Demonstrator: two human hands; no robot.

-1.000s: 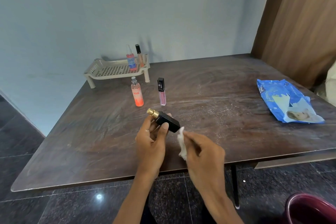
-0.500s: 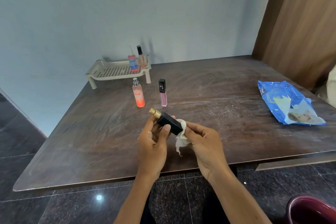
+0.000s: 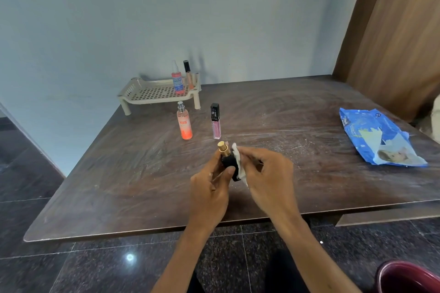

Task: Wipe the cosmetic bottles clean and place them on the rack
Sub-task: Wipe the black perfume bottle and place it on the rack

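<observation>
Fingers (image 3: 229, 171) of the left hand (image 3: 209, 194) are wrapped around a black perfume bottle with a gold cap (image 3: 227, 159), held above the desk (image 3: 119, 173) near its front edge. A white wipe (image 3: 238, 164) is pinched by the right hand (image 3: 266, 178) and pressed to the bottle's right side. Beyond, an orange spray bottle (image 3: 184, 122) and a pink lip gloss tube (image 3: 215, 121) stand upright. At the back edge, a beige rack (image 3: 152, 93) carries two small bottles (image 3: 178, 78). A blue wipes packet (image 3: 378, 138) lies by the right edge.
</observation>
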